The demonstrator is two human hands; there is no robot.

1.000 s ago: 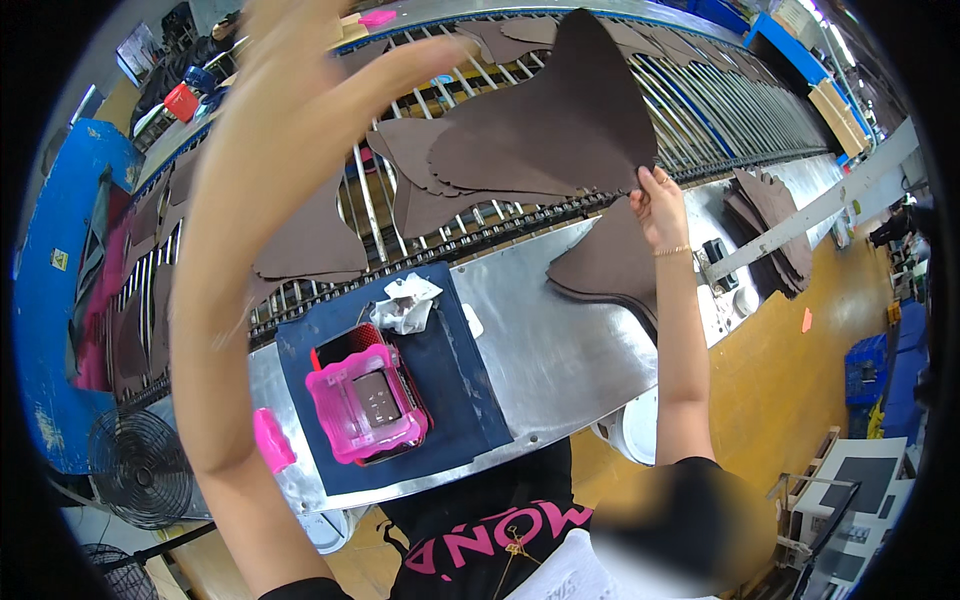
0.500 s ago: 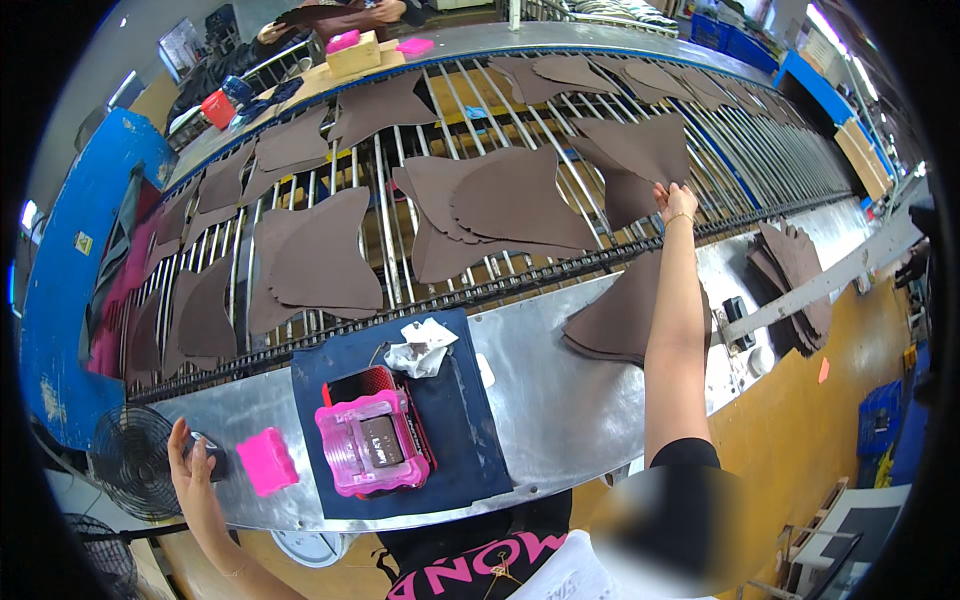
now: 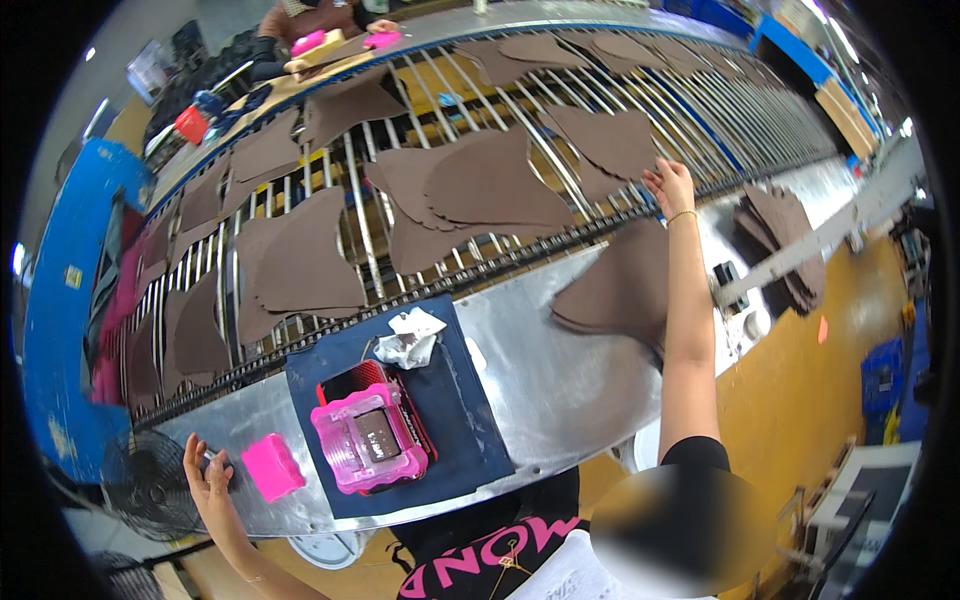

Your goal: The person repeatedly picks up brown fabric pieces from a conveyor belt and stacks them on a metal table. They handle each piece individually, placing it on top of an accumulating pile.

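Observation:
My right hand [image 3: 670,187] is at the lower right corner of a brown cut sheet [image 3: 610,140], its fingers slightly bent and apart. That sheet, leather-like, lies flat over another on the slatted metal rack [image 3: 365,215]. Below my right forearm, a stack of similar brown sheets [image 3: 610,290] rests on the metal table. Far to the left, my left hand [image 3: 210,475] is raised, fingers spread, beside a pink block [image 3: 272,467]. Between the hands, a clear pink-framed stamp [image 3: 370,440] sits on a red-edged pad [image 3: 358,380], on a dark blue sheet [image 3: 465,430].
A crumpled white cloth [image 3: 410,338] lies on the blue sheet. Black fans stand at the left, one a round wire fan [image 3: 150,485]. A pale metal bar [image 3: 830,250] crosses above more brown sheets [image 3: 790,235] at the right. Across the rack, another person [image 3: 330,30] handles a brown sheet.
The sheet corner that my right hand held up now lies down on the rack, and the fingers have loosened. Across the rack, the other person has come further into view.

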